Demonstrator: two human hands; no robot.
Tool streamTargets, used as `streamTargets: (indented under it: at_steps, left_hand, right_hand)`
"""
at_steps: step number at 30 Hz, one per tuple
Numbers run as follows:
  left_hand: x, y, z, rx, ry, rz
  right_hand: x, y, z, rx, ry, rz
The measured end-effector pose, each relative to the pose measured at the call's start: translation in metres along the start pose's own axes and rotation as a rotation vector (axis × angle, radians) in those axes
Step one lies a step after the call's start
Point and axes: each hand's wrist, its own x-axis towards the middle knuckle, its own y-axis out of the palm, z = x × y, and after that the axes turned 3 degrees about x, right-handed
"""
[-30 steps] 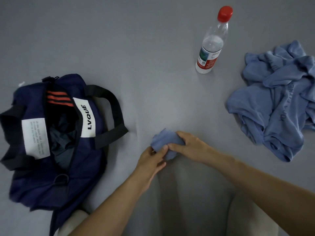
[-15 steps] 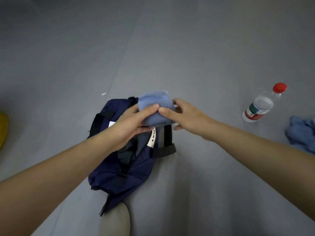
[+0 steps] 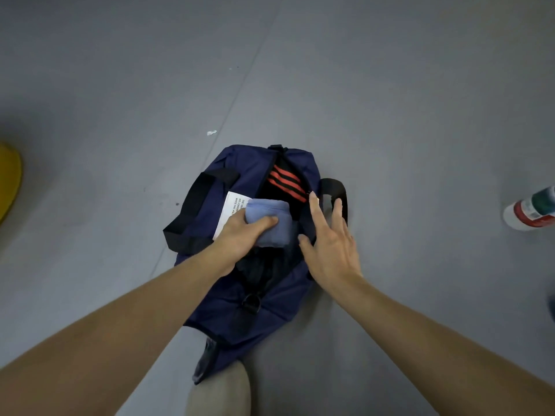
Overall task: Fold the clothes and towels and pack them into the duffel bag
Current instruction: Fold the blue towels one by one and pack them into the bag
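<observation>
Left hand [image 3: 240, 232] grips folded blue cloth [image 3: 270, 219] over open duffel bag [image 3: 270, 307], frame centre; right hand [image 3: 330, 244], fingers spread, touches bag's right rim.

Dim, even light throws only faint soft shadows beside the duffel bag [image 3: 270, 310]; frame edges bend and blur slightly.

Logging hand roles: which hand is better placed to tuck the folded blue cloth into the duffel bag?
Left. The left hand grips the folded blue cloth over the open duffel bag; the right hand is open, fingers spread at the bag's right rim, holding nothing.
</observation>
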Motion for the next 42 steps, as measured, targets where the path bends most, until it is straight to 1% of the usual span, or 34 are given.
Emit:
streamTargets:
  at_steps: [2, 4, 8, 10, 13, 15, 20, 21, 23, 24, 25, 26, 27, 29, 32, 34, 36, 37, 39, 40, 42]
  left_hand:
    - [0.010, 0.004, 0.000, 0.102, 0.030, -0.002]
    - [0.019, 0.012, 0.000, 0.161, 0.076, 0.021]
    - [0.038, 0.032, 0.010, 0.195, 0.085, 0.102]
    - [0.048, 0.040, 0.015, 0.170, 0.062, 0.128]
    - [0.063, 0.047, 0.021, 0.148, 0.054, 0.140]
    - [0.071, 0.051, 0.025, 0.251, 0.113, 0.096]
    - [0.066, 0.059, 0.037, 0.652, 0.414, -0.202]
    - [0.064, 0.059, 0.039, 0.705, 0.500, -0.248]
    - [0.065, 0.057, 0.043, 0.828, 0.731, -0.335]
    - [0.067, 0.057, 0.046, 0.900, 0.856, -0.358]
    - [0.068, 0.058, 0.049, 0.959, 0.951, -0.343]
    - [0.068, 0.061, 0.052, 0.992, 1.002, -0.300]
    - [0.067, 0.064, 0.054, 1.011, 1.008, -0.245]
    - [0.069, 0.066, 0.061, 1.066, 0.946, -0.161]
    - [0.079, 0.052, 0.065, 1.095, 0.871, -0.138]
    - [0.087, 0.041, 0.069, 1.233, 0.830, -0.115]
    - [0.091, 0.038, 0.073, 1.416, 0.776, -0.034]
    - [0.091, 0.038, 0.073, 1.447, 0.762, -0.011]
    - [0.083, 0.039, 0.069, 1.408, 0.759, -0.036]
    - [0.074, 0.038, 0.065, 1.321, 0.761, -0.068]
    - [0.046, 0.032, 0.057, 1.086, 0.759, -0.076]
  right_hand:
    - [0.005, -0.001, 0.003, -0.008, 0.044, 0.066]
    - [0.010, -0.002, 0.006, -0.002, 0.044, 0.097]
    - [0.011, -0.003, 0.006, -0.038, -0.050, 0.137]
    - [0.010, -0.003, 0.001, -0.041, -0.060, 0.178]
    - [0.011, -0.003, -0.009, 0.008, -0.041, 0.226]
    - [0.011, -0.003, -0.016, 0.059, -0.046, 0.241]
    - [0.016, -0.002, -0.026, 0.148, -0.083, 0.243]
    - [0.016, -0.002, -0.027, 0.158, -0.090, 0.244]
    - [0.016, -0.003, -0.028, 0.173, -0.095, 0.250]
    - [0.016, -0.003, -0.028, 0.176, -0.098, 0.251]
    - [0.015, -0.003, -0.029, 0.178, -0.102, 0.249]
    - [0.015, -0.004, -0.030, 0.180, -0.106, 0.246]
    - [0.015, -0.005, -0.030, 0.184, -0.106, 0.245]
    - [0.014, -0.006, -0.030, 0.189, -0.106, 0.247]
    - [0.012, -0.006, -0.031, 0.180, -0.122, 0.229]
    - [0.012, -0.005, -0.034, 0.172, -0.115, 0.229]
    - [0.010, -0.006, -0.036, 0.167, -0.105, 0.238]
    - [0.007, -0.007, -0.036, 0.161, -0.110, 0.240]
    - [0.002, -0.009, -0.036, 0.185, -0.124, 0.250]
    - [0.000, -0.012, -0.036, 0.209, -0.130, 0.257]
    - [-0.003, -0.020, -0.038, 0.228, -0.146, 0.278]
